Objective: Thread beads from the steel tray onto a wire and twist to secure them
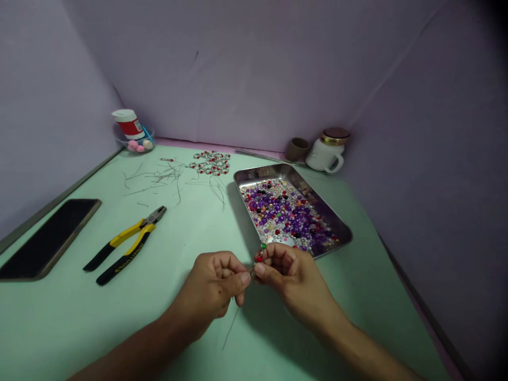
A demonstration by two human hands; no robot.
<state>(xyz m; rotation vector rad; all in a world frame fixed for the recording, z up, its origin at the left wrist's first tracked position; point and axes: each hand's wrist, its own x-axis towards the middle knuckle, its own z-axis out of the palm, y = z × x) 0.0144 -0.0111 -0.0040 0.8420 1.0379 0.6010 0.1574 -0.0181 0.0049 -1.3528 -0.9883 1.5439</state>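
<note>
My left hand (pixel 216 288) and my right hand (pixel 291 275) meet over the green table (pixel 59 317), fingertips almost touching. The left fingers pinch a thin wire (pixel 231 328) that trails down toward me. The right fingers are curled round a short beaded piece (pixel 261 254) with red and green beads showing at the thumb. Just beyond the right hand lies a metal tray (pixel 273 173) filled with purple, clear, red and black beads (pixel 288 214).
Yellow-handled pliers (pixel 125 246) lie to the left, a dark phone (pixel 47 238) further left. Loose wire pieces (pixel 159 177) and a finished beaded piece (pixel 210 162) sit at the back. A small bowl with a tape roll (pixel 133 132), a brown cup (pixel 297 149) and a lidded mug (pixel 327 151) stand by the wall.
</note>
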